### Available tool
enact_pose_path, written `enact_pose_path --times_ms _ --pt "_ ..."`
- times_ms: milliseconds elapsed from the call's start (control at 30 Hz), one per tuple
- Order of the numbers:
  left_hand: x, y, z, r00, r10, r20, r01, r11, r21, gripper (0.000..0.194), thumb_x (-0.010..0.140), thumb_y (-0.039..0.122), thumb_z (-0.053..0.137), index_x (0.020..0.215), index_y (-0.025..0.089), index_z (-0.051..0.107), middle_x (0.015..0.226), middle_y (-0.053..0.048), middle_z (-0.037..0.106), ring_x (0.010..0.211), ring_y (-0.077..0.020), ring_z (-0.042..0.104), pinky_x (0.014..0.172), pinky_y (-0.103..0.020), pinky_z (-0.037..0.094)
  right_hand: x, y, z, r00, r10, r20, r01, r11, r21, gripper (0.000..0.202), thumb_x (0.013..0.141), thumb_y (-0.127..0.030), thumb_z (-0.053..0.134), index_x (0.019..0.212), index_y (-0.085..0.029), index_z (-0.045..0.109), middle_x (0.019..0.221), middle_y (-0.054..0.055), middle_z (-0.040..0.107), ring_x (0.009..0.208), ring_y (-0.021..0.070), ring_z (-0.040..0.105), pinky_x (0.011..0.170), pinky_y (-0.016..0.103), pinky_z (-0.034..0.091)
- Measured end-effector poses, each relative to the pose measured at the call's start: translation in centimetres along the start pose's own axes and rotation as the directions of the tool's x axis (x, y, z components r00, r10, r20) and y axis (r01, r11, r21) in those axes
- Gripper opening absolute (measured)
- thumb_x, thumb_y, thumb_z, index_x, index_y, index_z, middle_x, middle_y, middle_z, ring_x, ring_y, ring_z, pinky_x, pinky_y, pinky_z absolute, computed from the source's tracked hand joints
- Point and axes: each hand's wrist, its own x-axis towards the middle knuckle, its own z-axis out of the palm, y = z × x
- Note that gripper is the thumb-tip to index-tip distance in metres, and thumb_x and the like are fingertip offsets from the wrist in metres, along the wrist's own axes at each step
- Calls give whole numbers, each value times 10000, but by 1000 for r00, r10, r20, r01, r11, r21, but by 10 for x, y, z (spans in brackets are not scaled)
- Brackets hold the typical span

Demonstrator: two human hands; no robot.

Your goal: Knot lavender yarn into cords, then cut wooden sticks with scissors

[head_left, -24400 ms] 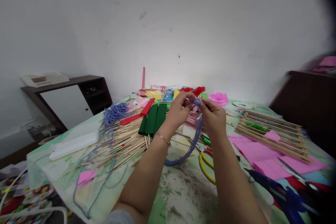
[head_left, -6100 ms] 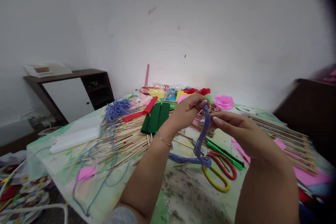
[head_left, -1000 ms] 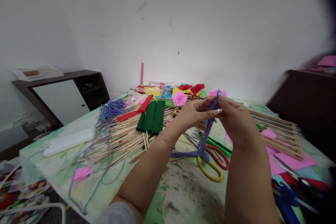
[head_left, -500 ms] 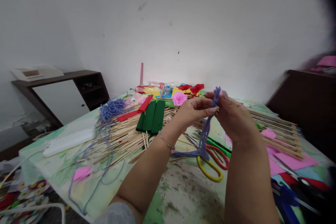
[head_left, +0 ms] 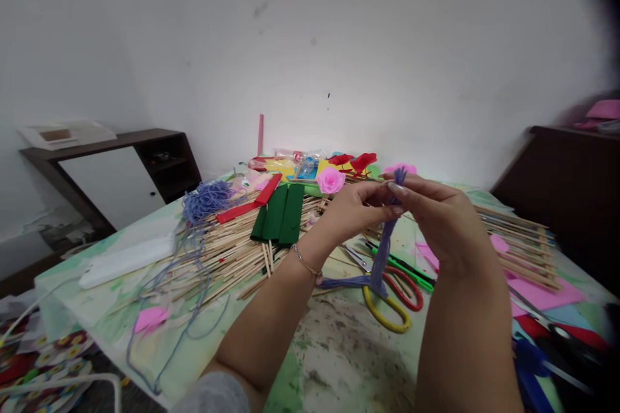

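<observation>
Between my two hands a bundle of purple yarn (head_left: pixel 383 251) hangs down, its cut ends poking up above the fingers. My left hand (head_left: pixel 361 203) pinches the bundle from the left, just below its top. From the right, my right hand (head_left: pixel 431 206) grips the same upper part with thumb and fingers. The lower end of the bundle rests over scissors (head_left: pixel 404 290) with a red and a yellow handle, and a strand group runs left toward my wrist. A green cutter (head_left: pixel 402 268) lies beside the scissors.
Thin wooden sticks (head_left: pixel 217 264), dark green folded paper (head_left: pixel 283 216) and a tangle of purple yarn (head_left: pixel 208 201) cover the table's left. A pink paper flower (head_left: pixel 331 181) stands behind. On the right lie a stick frame (head_left: pixel 527 251), black-handled scissors (head_left: pixel 557 332) and a blue tool (head_left: pixel 530 361).
My right hand has turned and its fingers now close over the top of the yarn bundle from the right. The hanging strands have drawn closer together. My left hand stays nearly in place.
</observation>
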Motion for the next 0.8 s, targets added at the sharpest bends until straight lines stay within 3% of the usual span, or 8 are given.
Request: enact_pose_path --times_ms 200,333,467,600,700,800 --pt "0 -4 -2 993 -84 86 82 996 30 320 657 300 758 904 131 643 782 -40 611 718 -121 559 679 -294 464 1 -2 -1 988 23 -150 -6 993 114 55 676 -241 761 726 -254 744 746 -17 699 717 121 602 741 294 480" --pt "2 -6 1 987 -131 91 130 991 22 261 678 250 739 883 120 643 797 -47 628 743 -124 574 714 -299 473 3 -3 -2 976 -1 -220 28 993 116 36 681 -257 749 700 -258 718 732 -22 666 676 110 576 700 278 486" --pt "4 -8 9 987 -130 95 142 980 -141 145 754 222 670 841 117 622 780 -49 656 735 -113 609 743 -281 482 1 -4 -1 980 -25 -197 46 993 107 57 727 -309 705 737 -252 701 796 -7 661 714 120 583 736 284 500" --pt "4 -12 15 972 -132 196 186 940 -288 214 815 330 610 846 119 585 664 -40 653 630 -125 641 680 -281 503 -1 -9 -1 974 -121 -194 146 982 122 72 775 -333 664 764 -262 660 833 -4 655 822 140 620 814 299 508" --pt "0 -13 21 967 -130 219 183 953 -242 274 826 401 583 853 128 572 551 14 588 474 -86 564 541 -230 459 5 -27 -5 941 -221 -258 245 968 63 75 801 -336 640 785 -263 635 857 -2 647 863 150 631 843 318 513" --pt "-12 -10 34 951 -147 271 210 952 -221 328 818 461 567 842 134 558 521 37 547 425 -73 519 487 -214 424 15 -64 -11 884 -321 -341 353 935 34 50 800 -275 652 767 -240 636 816 -3 642 820 136 633 842 311 514"
